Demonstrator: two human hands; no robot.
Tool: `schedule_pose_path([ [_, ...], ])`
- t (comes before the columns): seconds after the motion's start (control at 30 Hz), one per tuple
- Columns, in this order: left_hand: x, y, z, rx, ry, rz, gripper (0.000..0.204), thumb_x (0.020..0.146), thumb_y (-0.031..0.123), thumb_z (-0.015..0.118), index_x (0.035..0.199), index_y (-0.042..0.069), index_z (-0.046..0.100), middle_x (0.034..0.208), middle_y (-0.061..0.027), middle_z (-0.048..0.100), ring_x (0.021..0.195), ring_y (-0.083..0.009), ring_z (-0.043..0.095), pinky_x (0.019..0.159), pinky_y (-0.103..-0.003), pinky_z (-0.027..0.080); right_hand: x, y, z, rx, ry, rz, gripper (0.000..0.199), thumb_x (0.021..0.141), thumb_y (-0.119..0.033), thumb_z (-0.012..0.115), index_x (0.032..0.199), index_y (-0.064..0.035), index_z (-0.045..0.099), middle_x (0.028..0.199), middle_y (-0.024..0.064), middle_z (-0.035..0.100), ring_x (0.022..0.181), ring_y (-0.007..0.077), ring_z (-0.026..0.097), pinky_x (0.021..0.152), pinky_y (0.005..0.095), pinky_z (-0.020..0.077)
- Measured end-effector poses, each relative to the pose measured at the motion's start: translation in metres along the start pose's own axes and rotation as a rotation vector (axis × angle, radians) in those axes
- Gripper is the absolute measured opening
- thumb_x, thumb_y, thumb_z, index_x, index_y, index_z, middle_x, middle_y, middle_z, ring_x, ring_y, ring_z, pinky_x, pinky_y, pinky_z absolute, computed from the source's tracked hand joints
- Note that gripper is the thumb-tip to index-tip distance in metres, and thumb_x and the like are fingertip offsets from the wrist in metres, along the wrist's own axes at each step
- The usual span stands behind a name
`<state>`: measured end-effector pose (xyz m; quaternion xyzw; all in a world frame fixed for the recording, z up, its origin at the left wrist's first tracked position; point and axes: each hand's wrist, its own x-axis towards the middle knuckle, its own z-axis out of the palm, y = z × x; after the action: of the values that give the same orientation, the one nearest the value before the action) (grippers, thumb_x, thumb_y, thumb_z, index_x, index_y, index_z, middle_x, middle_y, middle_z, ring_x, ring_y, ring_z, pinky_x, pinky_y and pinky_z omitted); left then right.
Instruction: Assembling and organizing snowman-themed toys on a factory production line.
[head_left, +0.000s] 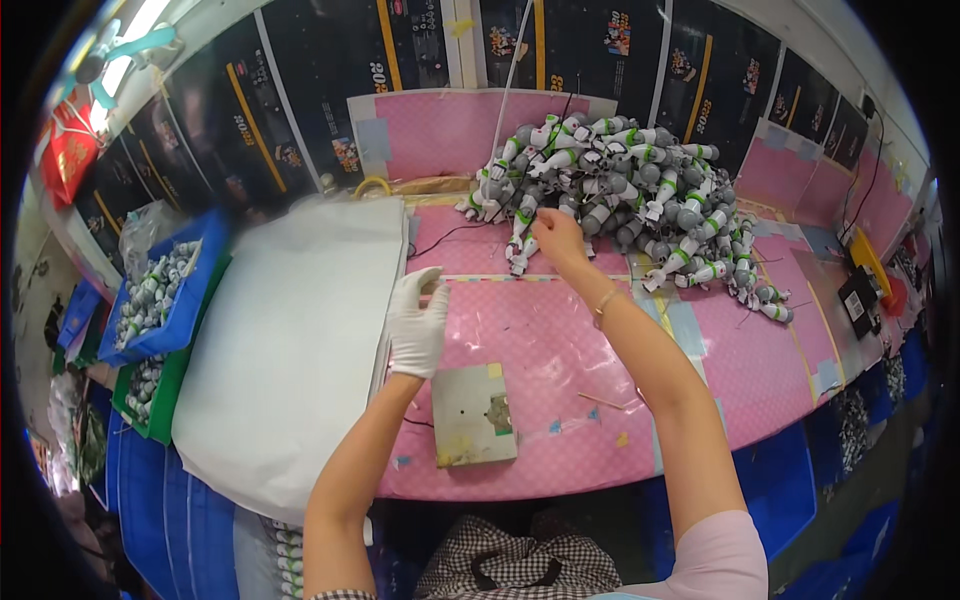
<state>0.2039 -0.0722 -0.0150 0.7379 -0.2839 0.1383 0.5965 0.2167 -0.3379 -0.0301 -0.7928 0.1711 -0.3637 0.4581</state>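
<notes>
My right hand is bare, with a thin bracelet on the wrist. Its fingers are curled at the front left of a large heap of small toy figures, white and grey with green bands. They close on one toy figure at the heap's edge; the fingertips are partly hidden. In a white glove, my left hand hovers over the pink table beside the white sheets, its fingers bent and apart from the thumb, with nothing visible in them. Below it lies a flat grey metal block with worn patches.
A stack of large white sheets covers the table's left part. Beyond it, a blue crate holds more figures, above a green crate. A thin stick lies on the pink table. A dark device stands at the right.
</notes>
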Motion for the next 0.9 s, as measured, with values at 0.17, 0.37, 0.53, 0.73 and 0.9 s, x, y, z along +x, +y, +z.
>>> schedule_pose_path([
  [0.17, 0.060, -0.044, 0.066, 0.058, -0.145, -0.170, 0.038, 0.078, 0.020, 0.066, 0.110, 0.001, 0.058, 0.101, -0.0130, 0.063, 0.092, -0.0204, 0.061, 0.082, -0.031, 0.048, 0.067, -0.003, 0.011, -0.167, -0.028, -0.046, 0.025, 0.078, -0.010, 0.054, 0.097, 0.0013, 0.066, 0.087, 0.0175, 0.067, 0.080, 0.0290, 0.065, 0.072, 0.0367, 0.0507],
  [0.37, 0.134, -0.037, 0.109, 0.368, -0.088, 0.016, 0.051, 0.069, 0.026, 0.071, 0.111, 0.003, 0.058, 0.099, -0.0188, 0.062, 0.093, -0.0327, 0.061, 0.083, -0.038, 0.047, 0.073, -0.049, 0.045, -0.376, -0.215, -0.384, 0.019, 0.075, -0.009, 0.051, 0.076, -0.0019, 0.068, 0.079, 0.0206, 0.065, 0.077, 0.0363, 0.063, 0.070, 0.0414, 0.0503],
  [0.53, 0.154, -0.032, 0.137, 0.285, 0.104, -0.184, 0.032, 0.071, 0.026, 0.067, 0.094, 0.004, 0.065, 0.094, -0.0177, 0.064, 0.088, -0.0326, 0.062, 0.078, -0.039, 0.048, 0.100, -0.047, 0.039, -0.676, -0.178, -0.746, 0.013, 0.071, -0.003, 0.054, 0.074, 0.0015, 0.066, 0.085, 0.0162, 0.062, 0.084, 0.0332, 0.060, 0.076, 0.0418, 0.0497],
  [0.73, 0.149, -0.049, 0.149, -0.038, 0.112, -0.313, 0.023, 0.076, 0.026, 0.064, 0.091, 0.008, 0.063, 0.089, -0.0146, 0.064, 0.083, -0.0327, 0.061, 0.072, -0.040, 0.048, 0.152, -0.045, 0.074, -0.985, -0.412, -0.609, 0.022, 0.079, -0.019, 0.057, 0.093, -0.0046, 0.066, 0.104, 0.0130, 0.062, 0.101, 0.0299, 0.056, 0.089, 0.0459, 0.0420],
  [0.9, 0.144, -0.064, 0.148, 0.100, 0.131, -0.143, 0.021, 0.079, 0.018, 0.064, 0.092, 0.003, 0.063, 0.082, -0.0113, 0.067, 0.074, -0.0205, 0.063, 0.070, -0.031, 0.048, 0.161, -0.041, 0.095, -1.312, -0.521, -0.415, 0.048, 0.079, -0.045, 0.059, 0.111, -0.0103, 0.064, 0.119, 0.0114, 0.059, 0.112, 0.0290, 0.053, 0.101, 0.0526, 0.0265],
])
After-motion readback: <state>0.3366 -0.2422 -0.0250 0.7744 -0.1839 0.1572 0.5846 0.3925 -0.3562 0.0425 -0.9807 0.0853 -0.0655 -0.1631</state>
